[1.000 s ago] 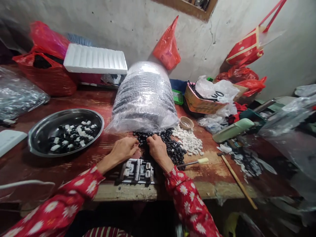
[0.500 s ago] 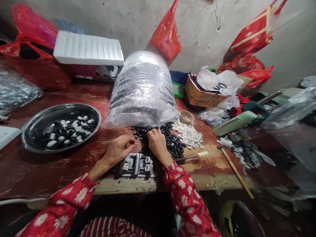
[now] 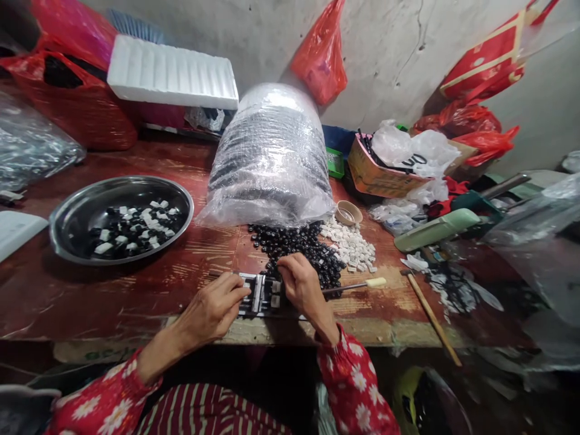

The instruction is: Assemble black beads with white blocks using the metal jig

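Note:
A small metal fixture [image 3: 258, 294] with blocks on it lies at the table's front edge. My left hand [image 3: 212, 305] rests over its left part, fingers pressed together; whatever they hold is hidden. My right hand [image 3: 301, 284] is just right of the fixture, thumb and fingers pinched at the near edge of a pile of small black parts [image 3: 290, 241]; the thing in the pinch is too small to name. White parts [image 3: 351, 241] lie in a heap beside the black ones. A steel basin [image 3: 67, 244] at the left holds black parts with white pieces.
A big plastic-wrapped bundle [image 3: 274, 157] stands behind the pile. To the right lie a screwdriver [image 3: 356, 285], a hammer [image 3: 432, 317], a small round dish [image 3: 348, 212] and a green object [image 3: 437, 229]. A foam block [image 3: 172, 72] is at the back left.
My right hand has drawn back from the black pile towards the fixture's right side. My left hand has come onto the fixture's left part. The camera view has shifted slightly.

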Action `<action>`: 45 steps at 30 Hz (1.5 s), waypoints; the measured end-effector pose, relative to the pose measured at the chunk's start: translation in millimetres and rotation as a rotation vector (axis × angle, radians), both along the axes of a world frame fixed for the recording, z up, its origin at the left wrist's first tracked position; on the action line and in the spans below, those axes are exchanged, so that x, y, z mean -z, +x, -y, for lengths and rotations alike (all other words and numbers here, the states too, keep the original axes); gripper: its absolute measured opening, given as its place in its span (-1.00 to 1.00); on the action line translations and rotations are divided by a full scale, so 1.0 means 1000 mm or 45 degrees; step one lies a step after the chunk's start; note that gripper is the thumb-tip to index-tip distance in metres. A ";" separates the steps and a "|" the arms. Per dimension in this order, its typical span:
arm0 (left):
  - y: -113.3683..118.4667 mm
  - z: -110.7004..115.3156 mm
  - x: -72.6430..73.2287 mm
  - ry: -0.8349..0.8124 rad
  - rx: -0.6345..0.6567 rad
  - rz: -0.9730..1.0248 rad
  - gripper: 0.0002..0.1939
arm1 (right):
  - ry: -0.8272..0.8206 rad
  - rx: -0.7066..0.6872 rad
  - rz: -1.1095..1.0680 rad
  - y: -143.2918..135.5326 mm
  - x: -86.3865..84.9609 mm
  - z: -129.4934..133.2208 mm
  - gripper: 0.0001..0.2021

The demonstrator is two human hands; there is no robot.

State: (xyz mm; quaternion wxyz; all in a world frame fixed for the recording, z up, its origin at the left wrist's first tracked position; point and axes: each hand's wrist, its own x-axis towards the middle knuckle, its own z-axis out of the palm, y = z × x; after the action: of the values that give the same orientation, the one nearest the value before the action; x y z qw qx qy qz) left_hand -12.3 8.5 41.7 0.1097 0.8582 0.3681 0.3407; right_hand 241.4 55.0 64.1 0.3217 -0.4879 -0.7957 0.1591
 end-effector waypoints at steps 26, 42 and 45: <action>0.011 0.010 0.008 -0.011 -0.277 -0.138 -0.87 | 0.351 0.311 0.477 -0.026 0.041 0.072 -0.70; 0.002 -0.007 -0.012 -0.328 -0.207 -0.048 -0.76 | 0.040 0.248 0.250 -0.025 0.029 0.069 -0.89; 0.004 -0.023 -0.020 -0.460 -0.285 0.049 -0.77 | -0.151 0.086 0.043 -0.010 0.015 0.062 -0.92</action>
State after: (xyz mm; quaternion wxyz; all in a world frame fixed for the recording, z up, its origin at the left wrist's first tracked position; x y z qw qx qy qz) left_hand -7.9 31.3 61.5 0.2304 0.7717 0.5139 0.2955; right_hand 231.0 -7.4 49.3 0.2840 -0.5352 -0.7733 0.1868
